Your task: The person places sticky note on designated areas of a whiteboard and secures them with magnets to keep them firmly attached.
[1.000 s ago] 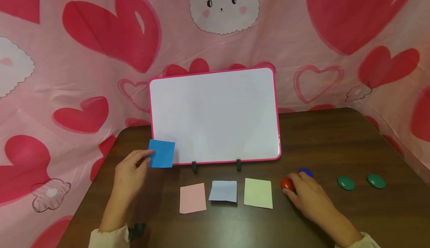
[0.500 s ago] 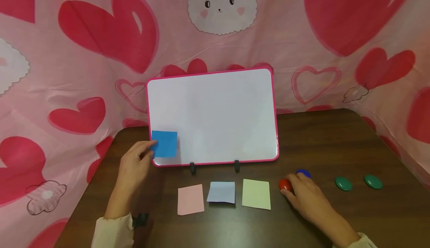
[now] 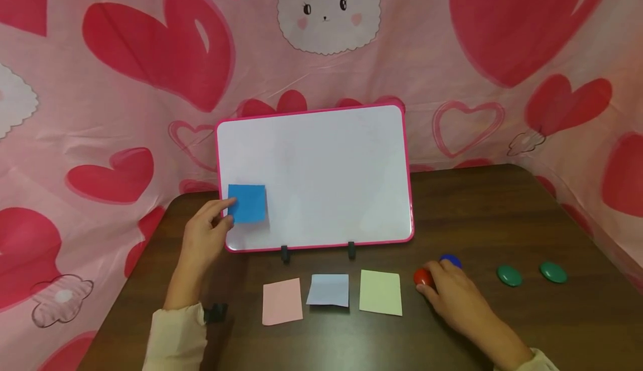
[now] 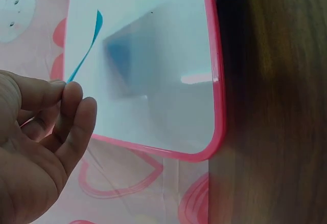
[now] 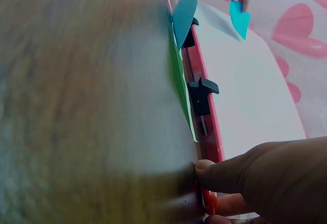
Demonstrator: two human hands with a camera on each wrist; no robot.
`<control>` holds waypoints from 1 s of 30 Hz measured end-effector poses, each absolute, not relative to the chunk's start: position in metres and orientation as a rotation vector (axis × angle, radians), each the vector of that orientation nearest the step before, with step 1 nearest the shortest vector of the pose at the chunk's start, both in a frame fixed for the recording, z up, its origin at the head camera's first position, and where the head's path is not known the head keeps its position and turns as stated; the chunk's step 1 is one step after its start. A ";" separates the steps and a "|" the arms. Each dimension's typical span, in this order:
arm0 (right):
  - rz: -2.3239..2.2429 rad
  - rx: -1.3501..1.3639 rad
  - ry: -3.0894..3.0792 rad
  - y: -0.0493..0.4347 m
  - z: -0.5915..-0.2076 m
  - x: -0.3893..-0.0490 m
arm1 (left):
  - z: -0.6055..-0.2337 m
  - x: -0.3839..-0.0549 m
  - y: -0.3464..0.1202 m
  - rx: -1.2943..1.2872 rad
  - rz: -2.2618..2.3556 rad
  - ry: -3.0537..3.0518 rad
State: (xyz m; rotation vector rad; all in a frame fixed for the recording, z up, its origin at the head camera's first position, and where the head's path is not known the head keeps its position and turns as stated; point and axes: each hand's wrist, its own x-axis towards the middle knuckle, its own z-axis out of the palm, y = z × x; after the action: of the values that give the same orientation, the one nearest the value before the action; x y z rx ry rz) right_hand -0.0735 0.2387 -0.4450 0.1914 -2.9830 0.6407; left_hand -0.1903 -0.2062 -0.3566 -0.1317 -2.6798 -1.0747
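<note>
My left hand (image 3: 203, 242) pinches a bright blue sticky note (image 3: 250, 203) by its left edge, before the lower left of a pink-framed whiteboard (image 3: 321, 176). In the left wrist view the note (image 4: 89, 50) shows almost edge-on, apart from the board, which reflects it. On the table at right, my right hand (image 3: 459, 301) holds a round red magnet (image 3: 423, 277) between thumb and fingers. The right wrist view shows only a sliver of the red magnet (image 5: 209, 202) under the fingers. A blue magnet (image 3: 452, 260) lies just behind that hand, partly covered.
A pink note (image 3: 282, 302), a pale blue note (image 3: 328, 290) and a pale yellow-green note (image 3: 380, 293) lie in a row before the board. Black feet (image 3: 351, 250) hold its lower edge. Two green magnets, one here (image 3: 509, 275), lie far right. Heart-printed cloth (image 3: 467, 128) hangs behind.
My left hand has moved up and a little to the right, carrying the blue note from the board's lower left corner to higher in front of it. The right hand stays on the red magnet.
</note>
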 end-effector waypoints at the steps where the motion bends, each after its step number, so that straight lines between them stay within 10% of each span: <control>1: 0.644 0.189 -2.987 0.239 -0.445 -0.074 | -0.357 -0.192 -0.206 -0.134 -1.082 -2.681; 30: 0.638 0.185 -2.984 0.238 -0.447 -0.074 | -0.370 -0.233 -0.213 -0.103 -1.173 -2.545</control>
State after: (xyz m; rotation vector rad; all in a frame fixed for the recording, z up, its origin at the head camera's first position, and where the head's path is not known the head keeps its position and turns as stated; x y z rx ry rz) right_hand -0.0743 0.2377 -0.4474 0.1855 -2.9843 0.6378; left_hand -0.2330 -0.2132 -0.3699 -0.1034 -2.5454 -1.1734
